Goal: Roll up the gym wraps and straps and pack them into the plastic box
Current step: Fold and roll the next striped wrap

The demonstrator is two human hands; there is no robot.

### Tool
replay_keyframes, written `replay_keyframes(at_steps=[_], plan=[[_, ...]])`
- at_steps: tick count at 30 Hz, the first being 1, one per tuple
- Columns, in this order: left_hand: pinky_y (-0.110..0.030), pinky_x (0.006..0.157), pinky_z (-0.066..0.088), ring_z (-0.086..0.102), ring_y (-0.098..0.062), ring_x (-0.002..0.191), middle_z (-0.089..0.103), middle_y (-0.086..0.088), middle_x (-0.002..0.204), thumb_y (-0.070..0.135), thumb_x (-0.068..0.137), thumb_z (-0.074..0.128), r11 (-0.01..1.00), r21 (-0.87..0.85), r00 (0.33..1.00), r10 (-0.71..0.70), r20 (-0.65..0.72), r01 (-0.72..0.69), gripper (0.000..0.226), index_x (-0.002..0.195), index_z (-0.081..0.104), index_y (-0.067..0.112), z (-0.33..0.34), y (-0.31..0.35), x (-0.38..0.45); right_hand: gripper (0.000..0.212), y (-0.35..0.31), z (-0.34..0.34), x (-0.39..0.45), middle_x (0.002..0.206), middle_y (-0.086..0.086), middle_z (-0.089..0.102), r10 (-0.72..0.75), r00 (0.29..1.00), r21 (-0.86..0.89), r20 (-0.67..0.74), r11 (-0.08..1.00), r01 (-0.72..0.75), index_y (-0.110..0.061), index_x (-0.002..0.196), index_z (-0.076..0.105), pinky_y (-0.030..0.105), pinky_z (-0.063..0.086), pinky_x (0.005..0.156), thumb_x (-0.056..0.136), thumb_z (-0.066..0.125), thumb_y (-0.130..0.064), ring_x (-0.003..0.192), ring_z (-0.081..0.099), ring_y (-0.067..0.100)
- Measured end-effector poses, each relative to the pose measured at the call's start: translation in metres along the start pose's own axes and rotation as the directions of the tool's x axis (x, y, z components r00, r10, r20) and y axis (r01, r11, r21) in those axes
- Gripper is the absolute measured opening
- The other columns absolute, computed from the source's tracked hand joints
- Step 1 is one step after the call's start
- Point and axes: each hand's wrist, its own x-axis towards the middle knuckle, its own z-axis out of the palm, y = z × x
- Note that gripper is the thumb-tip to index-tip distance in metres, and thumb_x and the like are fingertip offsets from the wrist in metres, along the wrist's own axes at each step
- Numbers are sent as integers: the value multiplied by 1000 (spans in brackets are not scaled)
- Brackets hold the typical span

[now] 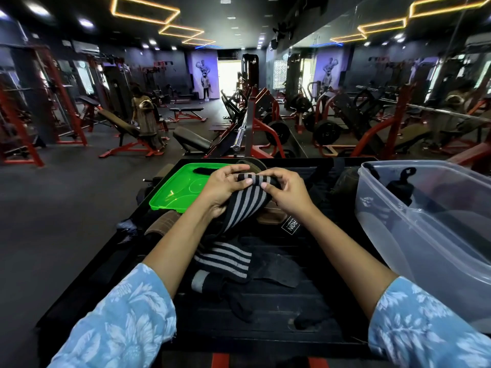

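Fingers of my left hand [221,188] and right hand [285,191] pinch the striped wrap [245,201] above the tabletop [268,309]; plastic box [425,221] sits right, "RON" label [291,226] just below.

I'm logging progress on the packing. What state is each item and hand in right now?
Striped wrap: top end being rolled, rest hanging loose.
Left hand: pinching the roll's left side.
Right hand: pinching the roll's right side.
Plastic box: open, black straps inside.
Green lid: off the box, lying flat.

Both hands [255,191] grip a striped wrap [245,203].
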Motion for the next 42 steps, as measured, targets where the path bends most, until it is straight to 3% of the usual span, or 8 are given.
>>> replay_keyframes(at_steps=[7,14,17,23,27,30,37,42], plan=[[-18,43,51,61,-8,41,64,-2,49,10,92,53,989,21,990,-144,-12,144,27,65,52,6,8,-4,-4,19,-1,-1,-4,93,0,68,-217,969,-205,-120,960,190,-6,92,70,15,47,85,79,63,5,91,63,11],[-27,61,53,65,-12,53,69,-5,63,31,90,57,985,64,985,-158,-65,162,27,78,64,7,9,-4,3,29,-3,-3,-4,89,13,62,-352,935,-341,-45,885,317,-1,94,68,6,41,78,73,56,16,83,58,16],[-33,71,50,62,-19,60,65,-13,77,22,89,59,984,66,983,-158,-94,164,19,82,61,5,6,-5,3,31,-5,0,-6,92,9,61,-319,948,-333,-8,894,298,-4,97,69,4,40,80,75,56,14,87,57,13],[-17,48,49,62,-7,47,67,1,54,11,93,53,994,108,995,-14,-102,25,21,73,60,7,4,-7,2,18,-13,-2,-4,94,-1,64,-190,981,-264,-45,949,172,-10,99,65,5,38,77,82,60,-6,89,56,9],[-20,60,51,64,-6,55,69,3,61,11,92,54,984,178,998,34,-56,-23,15,80,64,9,1,-12,3,24,-12,-10,1,89,0,66,-63,997,-348,32,935,70,-12,104,64,23,46,76,87,63,-29,86,59,12],[-25,70,53,66,-9,65,71,1,71,10,91,55,979,190,997,79,0,-78,11,88,66,8,0,-14,5,20,-12,-11,3,94,3,69,6,990,-312,143,949,39,-8,97,68,36,49,84,91,59,-25,90,63,19],[-26,76,53,66,-13,74,69,-8,85,6,88,57,987,145,992,59,110,-75,12,97,65,7,0,-9,2,15,-15,-10,4,95,0,68,-24,999,-128,21,991,27,-5,98,70,31,47,88,87,60,-8,94,62,16],[-14,62,42,55,6,55,63,8,64,6,86,62,942,300,951,224,-215,-154,9,79,63,13,0,-7,13,21,-18,-19,3,100,5,70,-245,944,-385,-222,911,146,-6,103,69,25,48,89,85,59,-6,95,64,16]])
